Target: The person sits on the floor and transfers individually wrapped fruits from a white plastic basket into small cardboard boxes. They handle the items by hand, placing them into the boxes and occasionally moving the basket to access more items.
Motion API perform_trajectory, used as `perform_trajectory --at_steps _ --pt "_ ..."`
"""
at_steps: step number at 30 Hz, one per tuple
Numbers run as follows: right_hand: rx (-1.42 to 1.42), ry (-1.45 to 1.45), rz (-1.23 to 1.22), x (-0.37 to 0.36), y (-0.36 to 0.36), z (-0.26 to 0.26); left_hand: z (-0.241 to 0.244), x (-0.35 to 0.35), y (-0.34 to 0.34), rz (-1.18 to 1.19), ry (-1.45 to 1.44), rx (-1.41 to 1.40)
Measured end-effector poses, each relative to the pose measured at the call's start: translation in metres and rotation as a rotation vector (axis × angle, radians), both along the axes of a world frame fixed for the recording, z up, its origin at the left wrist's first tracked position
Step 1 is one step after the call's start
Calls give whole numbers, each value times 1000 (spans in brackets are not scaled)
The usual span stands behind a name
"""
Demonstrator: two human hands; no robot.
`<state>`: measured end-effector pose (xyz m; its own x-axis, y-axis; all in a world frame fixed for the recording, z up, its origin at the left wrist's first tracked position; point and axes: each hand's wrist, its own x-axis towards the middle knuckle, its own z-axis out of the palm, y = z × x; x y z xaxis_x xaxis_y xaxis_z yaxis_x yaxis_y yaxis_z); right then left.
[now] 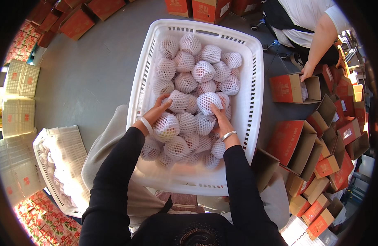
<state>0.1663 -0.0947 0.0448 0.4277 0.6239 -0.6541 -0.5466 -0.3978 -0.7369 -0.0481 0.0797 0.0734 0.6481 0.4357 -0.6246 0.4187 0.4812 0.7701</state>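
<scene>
A large white plastic basket [257, 92] stands before me, holding many round fruits in white foam net sleeves. My left hand [159, 108], with a pale bangle at the wrist, rests its fingers against the left side of a netted fruit [179, 101]. On the right, my right hand [219, 115], wearing a silver bangle, has its thumb on another netted fruit [207, 103]; its other fingers are hidden under or behind the fruits, so a grip is not certain. Reddish skin shows through some nets.
Open red cardboard boxes [287, 138] are heaped at the right. Beyond them, a co-worker's hand [307, 71] reaches to a box [286, 89] holding netted fruit. Another white basket [79, 147] with netted fruits stands at lower left. More red boxes [210, 10] line the top.
</scene>
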Motion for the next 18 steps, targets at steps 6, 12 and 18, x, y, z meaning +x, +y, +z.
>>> perform_trajectory --at_steps 6,12,18 --pt "-82 -368 128 -2 18 -13 9 38 -28 332 4 -102" --pt "77 -17 154 19 6 -11 -7 37 -45 584 -224 -454" --pt "125 129 -5 -9 -11 -28 -82 34 -34 406 -57 45"
